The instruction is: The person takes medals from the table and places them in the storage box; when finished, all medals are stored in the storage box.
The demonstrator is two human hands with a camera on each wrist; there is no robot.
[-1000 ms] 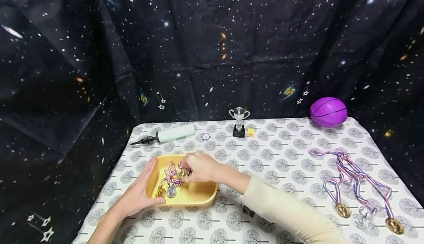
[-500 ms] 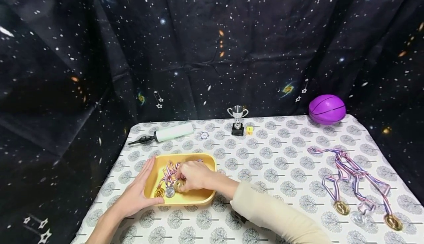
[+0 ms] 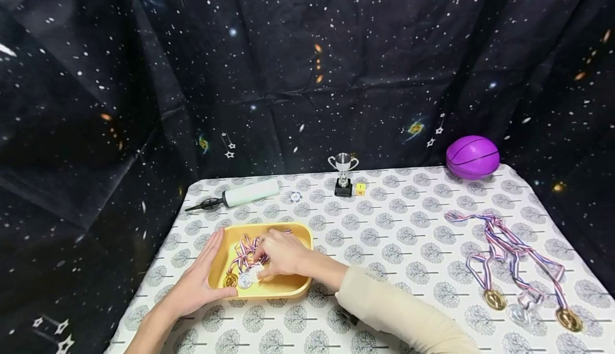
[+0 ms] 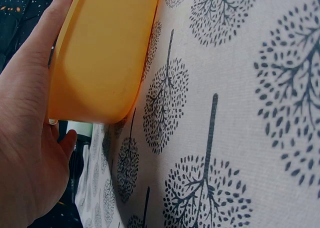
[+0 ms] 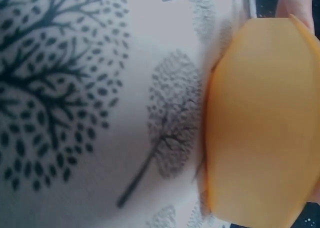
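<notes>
Yellow tray [image 3: 283, 289] meets the widely spread left hand [image 3: 198, 280], while the right hand [image 3: 280, 252] pinches a medal [image 3: 257, 273] inside.

the table [image 3: 480, 199] is spread with a white cloth [image 3: 423, 290] printed all over with grey trees. near its far left corner lies a white pump [image 3: 251, 193], black nozzle towards the left edge. along the far side come a round chip [image 3: 295, 197], a silver trophy [image 3: 343, 177] upright on a black base, and a yellow cube [image 3: 360, 189] just beside it. a purple ball [image 3: 473, 157] sits by the far right corner. towards the right edge lie two gold medals [image 3: 494, 300] and a silver one [image 3: 519, 315], striped ribbons [image 3: 504, 239] tangled. nearer the left edge stands a yellow tray [image 3: 269, 292].
</notes>
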